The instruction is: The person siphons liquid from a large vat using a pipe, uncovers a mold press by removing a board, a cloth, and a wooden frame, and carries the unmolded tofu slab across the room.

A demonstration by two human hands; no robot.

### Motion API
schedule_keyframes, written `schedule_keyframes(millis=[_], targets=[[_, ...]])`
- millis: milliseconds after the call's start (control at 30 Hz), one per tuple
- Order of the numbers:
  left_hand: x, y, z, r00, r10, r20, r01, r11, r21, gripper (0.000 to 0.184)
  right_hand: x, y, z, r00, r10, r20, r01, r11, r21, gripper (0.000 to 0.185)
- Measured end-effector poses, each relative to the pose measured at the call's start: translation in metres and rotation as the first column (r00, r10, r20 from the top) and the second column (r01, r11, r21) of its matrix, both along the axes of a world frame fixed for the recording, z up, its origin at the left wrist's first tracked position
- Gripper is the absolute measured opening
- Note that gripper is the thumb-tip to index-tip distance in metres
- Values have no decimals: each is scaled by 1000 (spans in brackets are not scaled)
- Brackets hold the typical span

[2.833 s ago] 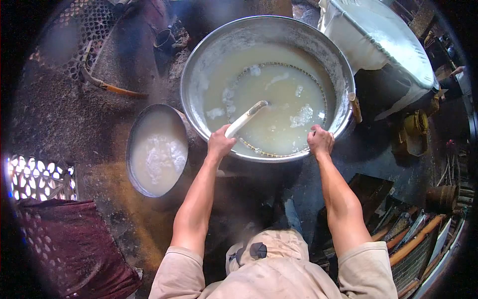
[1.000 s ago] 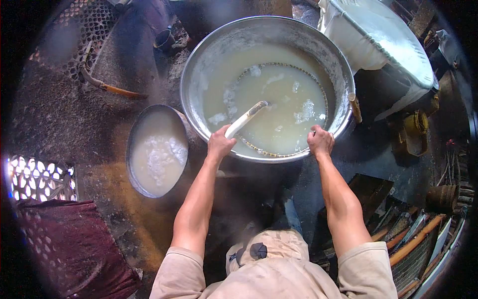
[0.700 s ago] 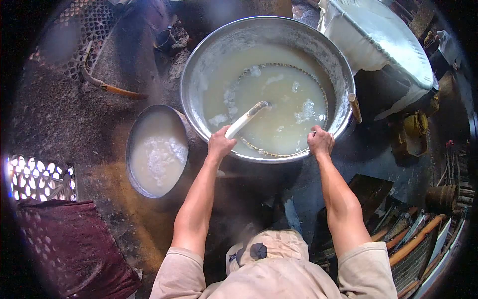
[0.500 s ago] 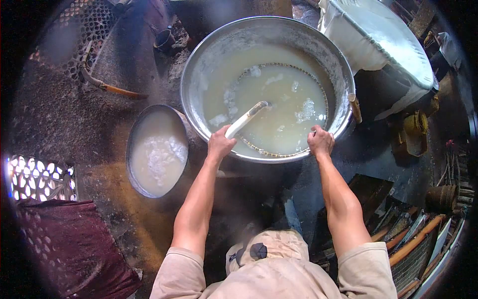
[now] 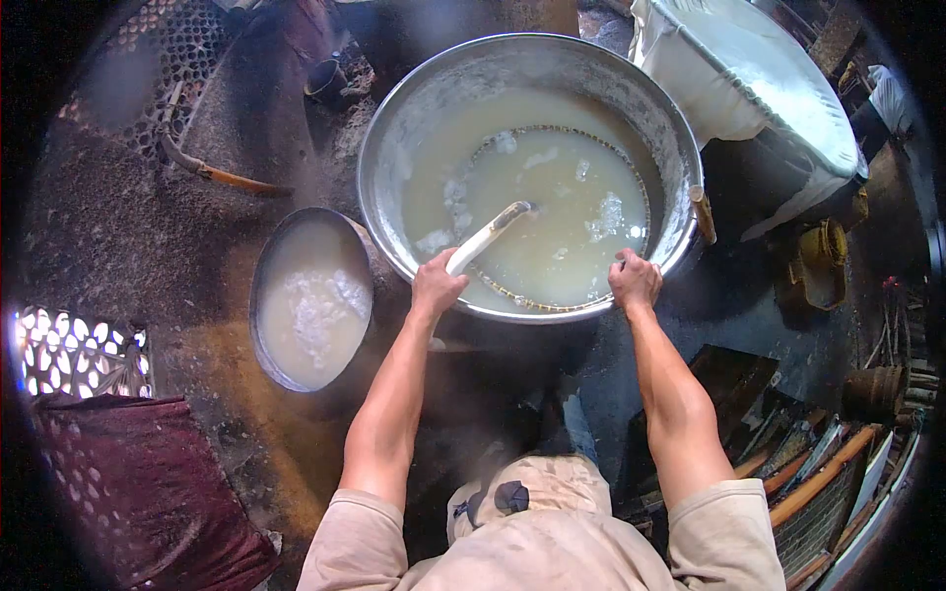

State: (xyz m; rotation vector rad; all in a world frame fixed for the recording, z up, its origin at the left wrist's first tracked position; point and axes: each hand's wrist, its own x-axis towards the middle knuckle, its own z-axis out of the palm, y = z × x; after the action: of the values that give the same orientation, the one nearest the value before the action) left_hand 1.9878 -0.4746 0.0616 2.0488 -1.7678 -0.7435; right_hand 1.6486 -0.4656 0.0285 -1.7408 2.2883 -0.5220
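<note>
A large round metal pot (image 5: 379,212) holds cloudy, pale yellowish liquid with patches of foam. Part of a thin beaded-looking ring (image 5: 645,187) shows in the liquid and makes a wide circle. My left hand (image 5: 437,286) is closed around the near end of a pale handle (image 5: 490,236) at the pot's near-left rim. The handle slants inward, and its far end dips into the liquid, so what it joins is hidden. At the near-right rim my right hand (image 5: 637,280) is closed with curled fingers, gripping the edge close to the ring.
An oval basin (image 5: 258,335) of whitish liquid and soft white lumps stands left of the pot. A cloth-covered vessel (image 5: 759,59) is at the upper right. A short wooden stick (image 5: 703,215) rests against the pot's right rim. Dark red cloth (image 5: 148,483) hangs lower left.
Both hands and the handle stay in place. A small bright spot now shows on the liquid near my right hand, and the foam has shifted slightly.
</note>
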Motion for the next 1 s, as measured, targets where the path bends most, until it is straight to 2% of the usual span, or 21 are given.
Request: schedule_keyframes(millis=[767,1000], targets=[[1,-4,-5,999,-15,31,15,1000,1,54,-1,0,3,1000,-1,1,1,999,38,21],[3,-4,-8,999,-35,42,35,999,-18,54,-1,0,0,1000,23,4,-23,1000,3,23]])
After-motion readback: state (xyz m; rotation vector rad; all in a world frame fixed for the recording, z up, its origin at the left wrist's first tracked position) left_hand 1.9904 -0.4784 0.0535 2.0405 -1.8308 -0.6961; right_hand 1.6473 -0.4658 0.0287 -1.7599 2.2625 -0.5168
